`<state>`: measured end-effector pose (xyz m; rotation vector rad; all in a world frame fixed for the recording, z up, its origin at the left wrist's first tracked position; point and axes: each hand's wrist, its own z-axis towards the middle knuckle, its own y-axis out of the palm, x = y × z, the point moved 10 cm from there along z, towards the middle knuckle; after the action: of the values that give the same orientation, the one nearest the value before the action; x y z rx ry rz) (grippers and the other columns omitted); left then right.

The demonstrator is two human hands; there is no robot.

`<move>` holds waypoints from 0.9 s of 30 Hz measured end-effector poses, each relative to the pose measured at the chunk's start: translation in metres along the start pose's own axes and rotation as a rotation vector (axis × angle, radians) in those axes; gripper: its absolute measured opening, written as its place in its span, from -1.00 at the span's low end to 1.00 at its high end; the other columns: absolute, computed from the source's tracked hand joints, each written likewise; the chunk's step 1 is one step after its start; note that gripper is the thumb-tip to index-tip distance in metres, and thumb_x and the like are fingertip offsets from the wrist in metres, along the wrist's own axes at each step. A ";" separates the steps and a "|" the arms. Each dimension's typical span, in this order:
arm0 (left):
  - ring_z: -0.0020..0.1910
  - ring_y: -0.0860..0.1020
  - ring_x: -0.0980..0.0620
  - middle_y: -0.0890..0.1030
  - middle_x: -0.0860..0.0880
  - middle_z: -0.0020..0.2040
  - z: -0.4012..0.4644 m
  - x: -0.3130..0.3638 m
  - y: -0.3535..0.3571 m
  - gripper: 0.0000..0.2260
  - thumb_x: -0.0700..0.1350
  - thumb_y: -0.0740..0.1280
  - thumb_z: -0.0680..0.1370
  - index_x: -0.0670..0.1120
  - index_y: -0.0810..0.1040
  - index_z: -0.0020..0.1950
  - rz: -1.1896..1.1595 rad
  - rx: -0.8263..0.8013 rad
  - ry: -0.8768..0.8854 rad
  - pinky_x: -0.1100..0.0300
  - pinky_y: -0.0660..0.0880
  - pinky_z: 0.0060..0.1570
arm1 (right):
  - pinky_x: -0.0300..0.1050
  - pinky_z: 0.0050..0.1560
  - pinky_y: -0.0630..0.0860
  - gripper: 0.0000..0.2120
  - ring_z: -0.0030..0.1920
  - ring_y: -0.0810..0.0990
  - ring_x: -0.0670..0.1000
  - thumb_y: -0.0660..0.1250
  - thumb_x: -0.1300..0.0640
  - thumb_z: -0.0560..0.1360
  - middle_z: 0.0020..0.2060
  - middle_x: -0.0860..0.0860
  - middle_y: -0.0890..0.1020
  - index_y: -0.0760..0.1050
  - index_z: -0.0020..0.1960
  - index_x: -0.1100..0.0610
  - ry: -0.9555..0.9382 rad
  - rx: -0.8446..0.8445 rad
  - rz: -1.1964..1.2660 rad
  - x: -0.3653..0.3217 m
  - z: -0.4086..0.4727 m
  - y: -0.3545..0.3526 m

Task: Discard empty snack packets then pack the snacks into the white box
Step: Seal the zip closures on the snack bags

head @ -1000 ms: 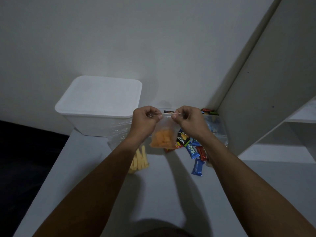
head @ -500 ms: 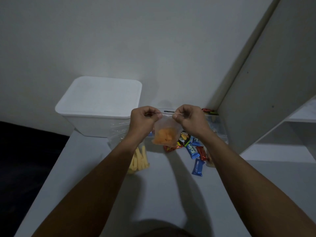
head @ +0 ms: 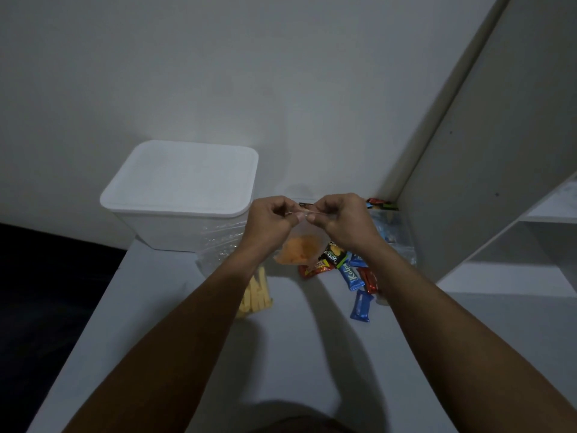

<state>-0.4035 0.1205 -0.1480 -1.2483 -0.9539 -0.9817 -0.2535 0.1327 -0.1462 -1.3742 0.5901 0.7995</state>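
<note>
Pinching one orange-snack bag [head: 298,248]: left hand [head: 271,220], right hand [head: 341,219].

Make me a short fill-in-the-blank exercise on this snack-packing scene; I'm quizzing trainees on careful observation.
1. The left hand and right hand pinch the top of a clear bag holding ____ snacks.
2. The white box has its lid ____.
3. The wrapper reading "Kalpa" is coloured ____.
4. The yellow sticks lie on the ____.

Missing words: orange; on; blue; table
</note>
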 end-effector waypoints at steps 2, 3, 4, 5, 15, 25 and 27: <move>-0.33 0.52 0.28 0.58 0.07 -0.29 0.001 -0.003 -0.005 -0.95 -0.28 0.41 0.45 -0.15 0.63 -0.17 0.022 0.060 -0.018 0.48 0.45 -0.32 | -0.04 -0.09 0.59 -0.92 -0.16 0.66 0.00 0.49 0.16 0.42 -0.23 0.01 0.70 0.66 -0.09 0.13 0.014 -0.014 0.028 0.003 -0.001 0.000; -0.31 0.51 0.25 0.57 0.07 -0.28 0.002 -0.005 -0.008 -0.94 -0.28 0.40 0.46 -0.14 0.62 -0.17 0.023 0.089 -0.028 0.45 0.46 -0.30 | -0.06 -0.12 0.58 -0.94 -0.18 0.65 -0.02 0.48 0.17 0.43 -0.24 -0.01 0.68 0.65 -0.10 0.12 0.024 -0.009 0.034 0.005 -0.001 -0.001; -0.29 0.51 0.23 0.57 0.07 -0.28 0.003 -0.007 -0.010 -0.93 -0.28 0.40 0.46 -0.13 0.61 -0.17 0.016 0.111 -0.038 0.43 0.46 -0.29 | -0.09 -0.15 0.56 -0.96 -0.22 0.62 -0.06 0.47 0.19 0.44 -0.26 -0.04 0.67 0.63 -0.12 0.10 0.032 0.001 0.041 0.008 -0.001 -0.003; -0.29 0.51 0.21 0.57 0.07 -0.28 0.003 -0.008 -0.012 -0.93 -0.28 0.40 0.46 -0.13 0.61 -0.18 0.004 0.120 -0.044 0.42 0.46 -0.29 | -0.13 -0.17 0.52 -0.95 -0.25 0.59 -0.10 0.45 0.21 0.45 -0.29 -0.07 0.64 0.61 -0.14 0.08 0.036 0.014 0.043 0.011 -0.001 -0.005; -0.28 0.61 0.16 0.66 -0.01 -0.25 0.002 -0.006 -0.002 -0.87 -0.21 0.53 0.36 -0.18 0.68 -0.13 -0.013 0.015 -0.045 0.35 0.55 -0.25 | -0.10 -0.18 0.59 -0.92 -0.24 0.66 0.01 0.51 0.19 0.39 -0.27 0.04 0.69 0.67 -0.11 0.14 0.060 0.025 0.088 0.014 0.002 -0.009; -0.22 0.63 0.15 0.67 0.02 -0.22 -0.002 -0.018 -0.012 -0.90 -0.20 0.52 0.37 -0.11 0.67 -0.14 -0.119 0.048 -0.103 0.35 0.56 -0.24 | 0.00 -0.11 0.65 -0.93 -0.23 0.68 0.04 0.51 0.18 0.39 -0.28 0.03 0.70 0.64 -0.23 0.06 0.111 0.038 0.203 0.026 -0.005 -0.014; -0.21 0.65 0.09 0.68 -0.04 -0.20 -0.002 -0.023 -0.020 -0.91 -0.23 0.49 0.39 -0.14 0.67 -0.12 -0.202 0.070 -0.123 0.33 0.57 -0.26 | -0.02 -0.12 0.64 -0.96 -0.21 0.68 0.06 0.50 0.17 0.40 -0.26 0.05 0.70 0.65 -0.19 0.13 0.139 0.024 0.204 0.030 -0.007 -0.016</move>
<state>-0.4292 0.1186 -0.1640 -1.1808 -1.2190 -1.0278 -0.2220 0.1306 -0.1608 -1.3691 0.8564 0.8611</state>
